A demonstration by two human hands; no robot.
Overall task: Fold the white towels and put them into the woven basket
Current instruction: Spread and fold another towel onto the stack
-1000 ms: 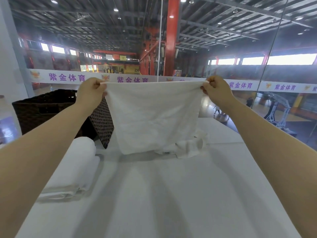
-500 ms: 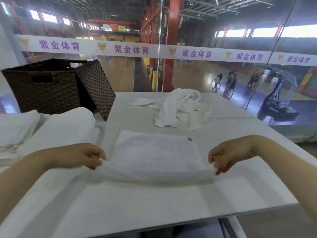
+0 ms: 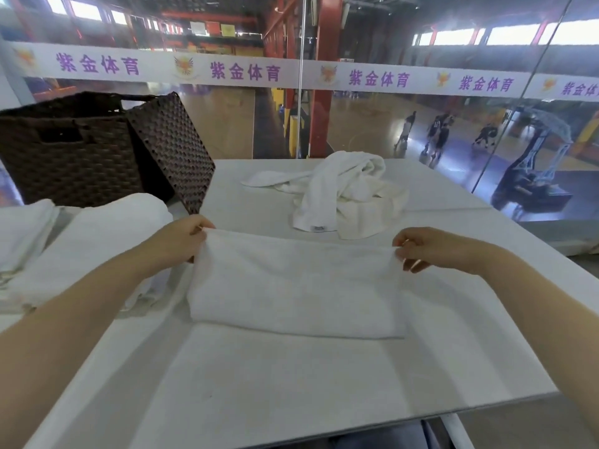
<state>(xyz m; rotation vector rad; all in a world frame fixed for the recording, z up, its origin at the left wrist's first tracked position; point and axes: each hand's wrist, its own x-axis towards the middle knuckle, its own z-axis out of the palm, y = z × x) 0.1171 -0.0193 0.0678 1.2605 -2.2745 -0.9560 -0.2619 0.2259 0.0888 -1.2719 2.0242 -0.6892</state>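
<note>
We pinch the folded towel (image 3: 295, 286) by its far corners, left hand (image 3: 181, 236) and right hand (image 3: 428, 249); one crumpled towel pile (image 3: 340, 189) lies beyond, one woven basket (image 3: 71, 150) far-left.

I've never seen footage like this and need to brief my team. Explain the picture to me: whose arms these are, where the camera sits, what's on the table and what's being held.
There is no machine here. The camera is worn on a person's head and looks forward and down, so the two bare arms are that person's own. The left hand and right hand each pinch a far corner of a folded white towel lying on the white table. Behind it lies a crumpled pile of unfolded towels. At the left sit more white towels, apparently folded, and the dark woven basket, with a woven panel leaning against it. Beyond the glass is a sports hall.
</note>
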